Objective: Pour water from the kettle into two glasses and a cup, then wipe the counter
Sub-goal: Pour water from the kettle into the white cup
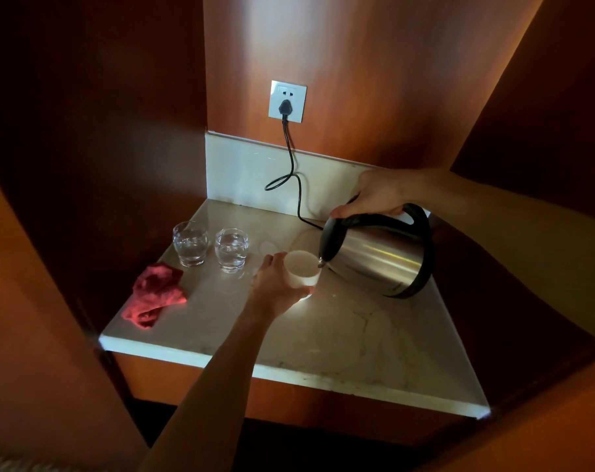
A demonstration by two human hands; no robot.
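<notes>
Proceeding from the left edge of the counter [323, 342]: a crumpled red cloth [154, 296] lies unused near the front left corner, clear of everything else; just beyond it stand the left glass [190, 243] and the right glass [231, 250], side by side, upright, close but not touching, each showing water inside; those two pours are judged complete.

Step in hand: filling the cup [302, 269]; it sits right of the glasses, near the counter's centre, and whether its base rests on the stone or is raised slightly cannot be told from this angle. The left hand [277, 284] is wrapped around the cup's near side, fingers curled closed on its wall, steadying it. The right hand [377, 195] is closed firmly round the black handle of the steel kettle [377, 253], which is tilted well over to the left, spout at the cup's right rim; a thin stream may be running, but the dim light leaves this uncertain.

Next move, as judged: level the kettle once the cup is adequately full, set it down at the right, then reach across for the cloth and wipe.

Surroundings: a black power cord [291, 158] runs from the wall socket [287, 102] down to the counter behind the kettle; the kettle's base is not visible. Obstructions: glasses and cup occupy the wiping area; the cord loop lies at the rear.
</notes>
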